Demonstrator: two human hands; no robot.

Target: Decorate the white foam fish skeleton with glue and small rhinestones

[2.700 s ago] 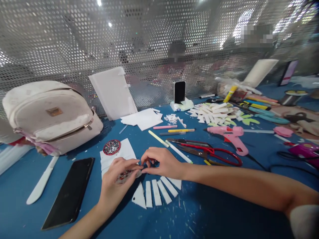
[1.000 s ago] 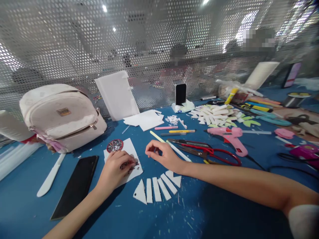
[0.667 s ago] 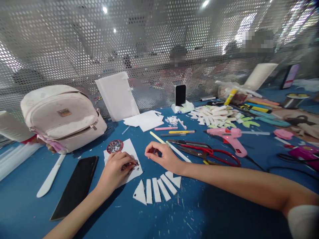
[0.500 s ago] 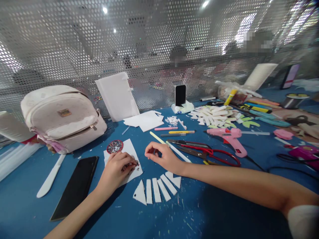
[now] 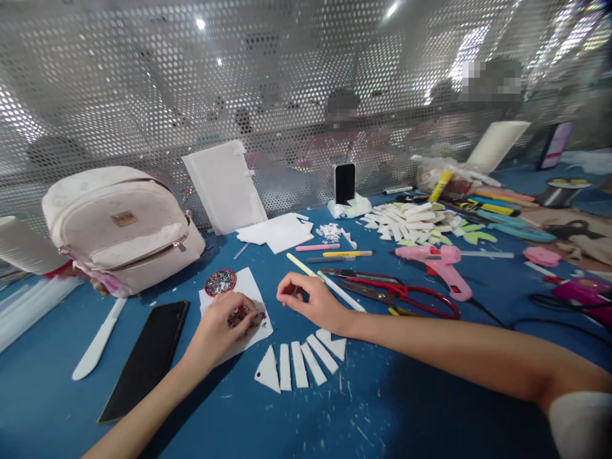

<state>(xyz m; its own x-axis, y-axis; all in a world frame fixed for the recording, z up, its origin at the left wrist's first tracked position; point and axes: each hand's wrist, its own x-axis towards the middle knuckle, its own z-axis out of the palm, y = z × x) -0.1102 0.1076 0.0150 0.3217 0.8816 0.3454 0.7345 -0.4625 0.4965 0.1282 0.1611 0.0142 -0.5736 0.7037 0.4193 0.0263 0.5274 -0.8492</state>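
Note:
My left hand [image 5: 228,322] rests over a white paper [image 5: 255,296], its fingers curled around a pile of small dark bits [image 5: 241,313]; whether it pinches any is too small to tell. Just beyond it is a round red-rimmed lid [image 5: 220,282] filled with dark, shiny pieces. To the right of the paper, my right hand [image 5: 306,299] hovers with thumb and fingertips together; anything between them is too small to make out. Nearer me, white foam strips [image 5: 299,364] lie in a fan beside a triangular piece with a dark dot [image 5: 268,370].
A backpack [image 5: 124,223], white knife [image 5: 98,344] and black phone [image 5: 146,360] are at left. Pens [image 5: 348,254], scissors [image 5: 382,293] and a pink glue gun [image 5: 444,271] lie right of centre. Foam pieces [image 5: 411,222] are heaped behind, before a perforated metal screen [image 5: 287,76].
My left hand's fingers have curled and drawn back slightly, uncovering more of the dark bits. My right hand has stayed nearly still.

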